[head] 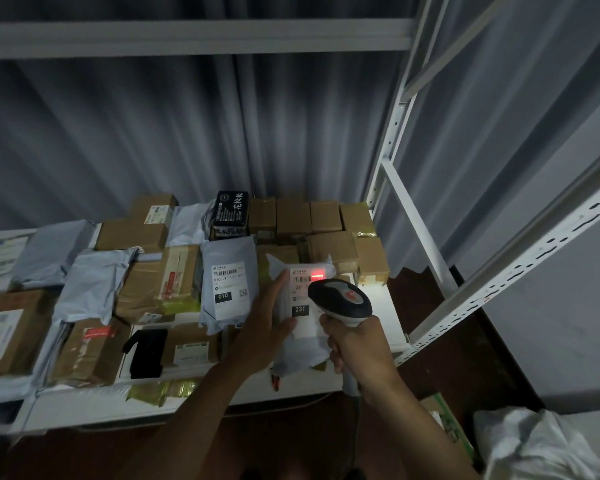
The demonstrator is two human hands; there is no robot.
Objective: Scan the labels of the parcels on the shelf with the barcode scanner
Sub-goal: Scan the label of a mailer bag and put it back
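Dim storeroom, grey ribbed wall (153, 133) behind a white metal shelf (390, 317) packed with parcels. Near the shelf's front right corner my left hand (264, 327) grips the grey mailer marked 231 (305, 327) by its left edge, thumb across the lower label. It tips the face up toward me so the barcode meets the beam squarely. My right hand (357, 351) is wrapped tight round the handle of the barcode scanner (340, 297), head aimed down at the label's top. A red patch (317, 273) glows just right of the bars, so I judge a read is under way or the aim wants a nudge left. The scanner head hides the label's right part, and the digits after 231 are cut off. Trigger finger not visible. The mailer marked 010 (227, 282) lies just left, label up; scanned or not, I cannot tell. Brown boxes (326, 216) at the back right corner show no labels from here. Parcels toward the left edge are blurred.
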